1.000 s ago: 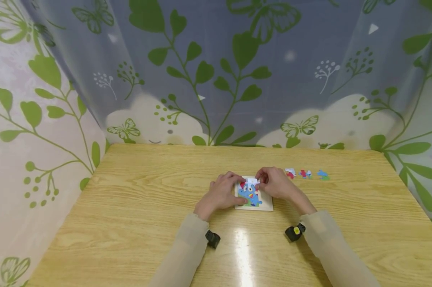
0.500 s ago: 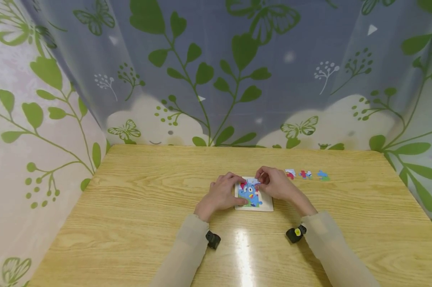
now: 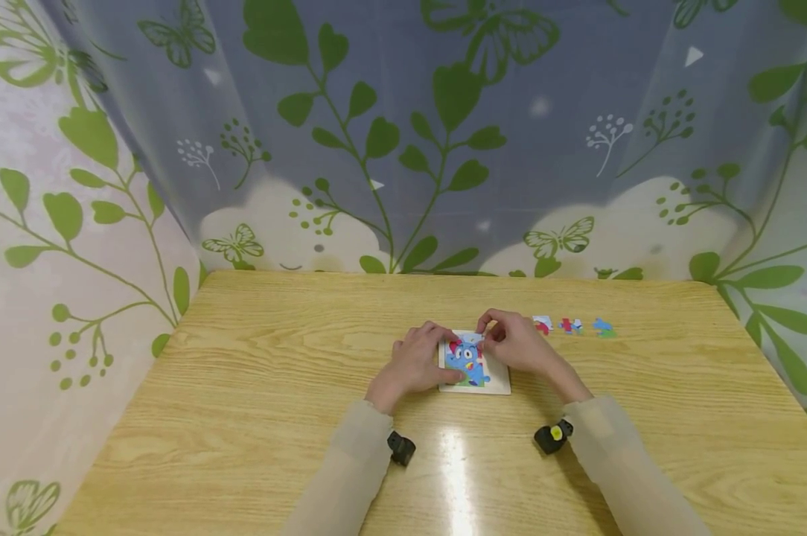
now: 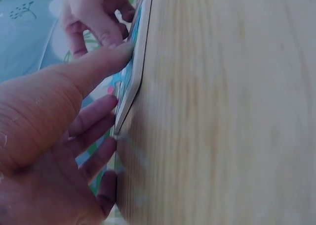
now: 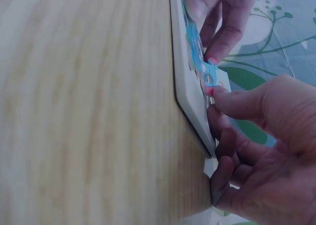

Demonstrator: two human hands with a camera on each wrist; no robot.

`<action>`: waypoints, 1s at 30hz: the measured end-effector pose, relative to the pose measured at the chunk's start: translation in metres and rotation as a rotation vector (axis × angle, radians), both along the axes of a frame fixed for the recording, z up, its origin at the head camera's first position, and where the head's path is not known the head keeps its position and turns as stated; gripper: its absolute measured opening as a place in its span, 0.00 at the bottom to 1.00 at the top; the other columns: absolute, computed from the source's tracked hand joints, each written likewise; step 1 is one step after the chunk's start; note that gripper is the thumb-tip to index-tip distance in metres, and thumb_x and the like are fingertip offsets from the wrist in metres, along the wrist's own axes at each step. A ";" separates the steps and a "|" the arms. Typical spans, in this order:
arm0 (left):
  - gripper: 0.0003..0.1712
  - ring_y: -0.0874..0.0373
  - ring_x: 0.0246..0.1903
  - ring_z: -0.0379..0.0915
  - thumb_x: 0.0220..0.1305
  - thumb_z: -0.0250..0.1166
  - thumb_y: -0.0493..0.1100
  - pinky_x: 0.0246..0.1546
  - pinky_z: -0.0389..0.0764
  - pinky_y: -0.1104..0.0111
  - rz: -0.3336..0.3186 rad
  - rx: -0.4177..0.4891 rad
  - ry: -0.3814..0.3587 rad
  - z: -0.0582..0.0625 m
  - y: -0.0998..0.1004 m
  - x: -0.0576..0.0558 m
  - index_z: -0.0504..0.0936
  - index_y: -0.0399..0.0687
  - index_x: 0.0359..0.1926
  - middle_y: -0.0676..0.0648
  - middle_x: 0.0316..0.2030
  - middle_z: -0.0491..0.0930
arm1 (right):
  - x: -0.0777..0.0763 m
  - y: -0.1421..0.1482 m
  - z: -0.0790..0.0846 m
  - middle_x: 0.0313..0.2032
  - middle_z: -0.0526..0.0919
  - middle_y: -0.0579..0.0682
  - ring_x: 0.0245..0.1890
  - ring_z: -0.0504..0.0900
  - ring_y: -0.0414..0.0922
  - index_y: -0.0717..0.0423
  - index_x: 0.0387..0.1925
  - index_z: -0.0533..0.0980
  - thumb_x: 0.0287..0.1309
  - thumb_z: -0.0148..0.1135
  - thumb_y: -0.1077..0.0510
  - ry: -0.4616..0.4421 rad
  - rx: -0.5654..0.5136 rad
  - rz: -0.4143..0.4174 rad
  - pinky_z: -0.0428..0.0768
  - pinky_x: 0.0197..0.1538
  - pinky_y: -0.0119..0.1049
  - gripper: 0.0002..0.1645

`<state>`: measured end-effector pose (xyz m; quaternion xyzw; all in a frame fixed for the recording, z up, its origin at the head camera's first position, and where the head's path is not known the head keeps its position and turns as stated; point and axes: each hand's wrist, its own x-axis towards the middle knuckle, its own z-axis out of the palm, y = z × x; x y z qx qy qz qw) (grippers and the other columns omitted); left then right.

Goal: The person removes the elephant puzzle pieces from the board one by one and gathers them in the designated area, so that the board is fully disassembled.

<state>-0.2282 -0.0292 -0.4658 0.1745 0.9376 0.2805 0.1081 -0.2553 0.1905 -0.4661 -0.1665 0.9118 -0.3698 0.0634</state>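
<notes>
In the head view, a square puzzle board [image 3: 497, 380] lies on the table, its left part filled with pieces picturing a blue cartoon animal. My left hand [image 3: 413, 359] spans the board's left side: the thumb rests on the lower pieces and the index fingertip touches near the top edge. At the board's upper right, my right hand [image 3: 520, 344] pinches a puzzle piece with white, blue and red parts [image 5: 211, 76] between thumb and fingers. The right wrist view shows that piece at the board's far side; how flat it sits I cannot tell.
Three groups of loose material lie right of the board: a white-and-red piece [image 3: 543, 324], red-and-white pieces [image 3: 569, 325] and a blue-green piece [image 3: 603, 327]. A patterned curtain [image 3: 403, 149] hangs behind the wooden table [image 3: 276, 372].
The white-topped piece at the board's top has turned from pale and raised-looking to lying lower, in line with the eyes of the picture. Both hands have hardly moved.
</notes>
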 end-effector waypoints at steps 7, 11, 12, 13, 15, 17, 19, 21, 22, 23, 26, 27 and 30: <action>0.29 0.48 0.60 0.68 0.62 0.70 0.63 0.54 0.69 0.48 0.094 -0.050 0.056 0.000 0.013 0.001 0.78 0.60 0.60 0.52 0.59 0.74 | 0.000 0.000 0.000 0.29 0.86 0.51 0.27 0.80 0.42 0.56 0.40 0.80 0.61 0.64 0.64 -0.001 -0.011 -0.012 0.76 0.33 0.35 0.06; 0.29 0.48 0.59 0.68 0.62 0.71 0.63 0.53 0.69 0.49 0.125 -0.062 0.058 0.001 0.016 0.003 0.79 0.61 0.60 0.53 0.59 0.74 | 0.001 0.000 0.001 0.29 0.86 0.52 0.27 0.80 0.41 0.56 0.40 0.80 0.61 0.64 0.63 0.002 -0.012 -0.013 0.77 0.34 0.36 0.06; 0.29 0.48 0.59 0.68 0.62 0.71 0.63 0.53 0.69 0.49 0.128 -0.061 0.058 0.001 0.016 0.003 0.79 0.61 0.60 0.53 0.59 0.74 | 0.002 0.000 0.001 0.30 0.87 0.52 0.27 0.80 0.41 0.56 0.40 0.80 0.61 0.64 0.63 0.001 -0.012 -0.016 0.77 0.34 0.36 0.06; 0.29 0.48 0.59 0.68 0.61 0.71 0.63 0.52 0.69 0.49 0.131 -0.061 0.059 0.001 0.016 0.003 0.79 0.61 0.60 0.53 0.58 0.74 | 0.002 0.000 0.001 0.30 0.87 0.52 0.27 0.80 0.42 0.56 0.41 0.80 0.61 0.63 0.63 -0.001 -0.013 -0.020 0.77 0.34 0.36 0.06; 0.29 0.49 0.59 0.68 0.61 0.72 0.62 0.52 0.69 0.50 0.134 -0.059 0.059 0.002 0.016 0.003 0.79 0.61 0.60 0.53 0.58 0.74 | 0.002 -0.001 0.001 0.30 0.87 0.52 0.28 0.80 0.42 0.56 0.41 0.81 0.61 0.63 0.63 -0.009 -0.015 -0.033 0.77 0.34 0.36 0.06; 0.29 0.49 0.59 0.69 0.61 0.72 0.63 0.52 0.69 0.50 0.134 -0.062 0.063 0.003 0.016 0.003 0.80 0.61 0.60 0.53 0.58 0.75 | 0.001 -0.002 0.001 0.31 0.87 0.53 0.29 0.81 0.43 0.56 0.41 0.81 0.61 0.63 0.63 -0.031 -0.016 -0.056 0.76 0.35 0.36 0.07; 0.29 0.49 0.59 0.69 0.61 0.72 0.63 0.52 0.69 0.49 0.135 -0.066 0.064 0.003 0.017 0.003 0.80 0.62 0.60 0.54 0.58 0.75 | 0.000 -0.003 0.001 0.32 0.86 0.53 0.30 0.80 0.44 0.56 0.42 0.81 0.61 0.63 0.62 -0.066 -0.022 -0.089 0.76 0.35 0.35 0.08; 0.29 0.49 0.59 0.69 0.61 0.72 0.63 0.53 0.70 0.48 0.135 -0.068 0.066 0.004 0.018 0.002 0.80 0.62 0.60 0.53 0.58 0.75 | 0.000 -0.004 0.002 0.33 0.86 0.53 0.31 0.80 0.44 0.56 0.42 0.81 0.61 0.63 0.61 -0.100 -0.028 -0.122 0.75 0.35 0.35 0.08; 0.29 0.48 0.59 0.69 0.61 0.72 0.63 0.53 0.70 0.48 0.135 -0.068 0.069 0.004 0.018 0.002 0.80 0.62 0.60 0.53 0.58 0.75 | 0.000 -0.004 0.002 0.34 0.86 0.54 0.32 0.79 0.45 0.56 0.43 0.81 0.61 0.63 0.60 -0.117 -0.029 -0.135 0.75 0.35 0.35 0.09; 0.29 0.48 0.60 0.69 0.61 0.72 0.63 0.53 0.70 0.48 0.134 -0.070 0.069 0.004 0.018 0.002 0.80 0.62 0.60 0.53 0.58 0.75 | 0.000 -0.004 0.002 0.34 0.85 0.54 0.32 0.78 0.45 0.57 0.44 0.81 0.61 0.63 0.60 -0.131 -0.031 -0.143 0.74 0.35 0.35 0.10; 0.29 0.48 0.59 0.69 0.61 0.72 0.63 0.52 0.70 0.48 0.131 -0.077 0.068 0.005 0.018 0.003 0.80 0.62 0.60 0.53 0.58 0.75 | 0.000 -0.003 0.001 0.35 0.85 0.54 0.32 0.78 0.45 0.57 0.45 0.81 0.61 0.64 0.59 -0.157 -0.045 -0.161 0.74 0.35 0.35 0.11; 0.29 0.48 0.59 0.69 0.61 0.72 0.63 0.52 0.70 0.49 0.130 -0.080 0.066 0.005 0.018 0.003 0.80 0.63 0.60 0.53 0.58 0.75 | 0.001 -0.001 0.001 0.35 0.85 0.54 0.32 0.78 0.45 0.57 0.45 0.81 0.61 0.65 0.59 -0.165 -0.060 -0.165 0.74 0.35 0.35 0.11; 0.29 0.48 0.59 0.69 0.61 0.72 0.64 0.50 0.70 0.50 0.128 -0.085 0.060 0.005 0.016 0.002 0.80 0.63 0.60 0.52 0.58 0.74 | 0.003 0.004 0.001 0.36 0.86 0.55 0.33 0.79 0.45 0.57 0.46 0.81 0.63 0.66 0.58 -0.171 -0.111 -0.165 0.75 0.36 0.35 0.12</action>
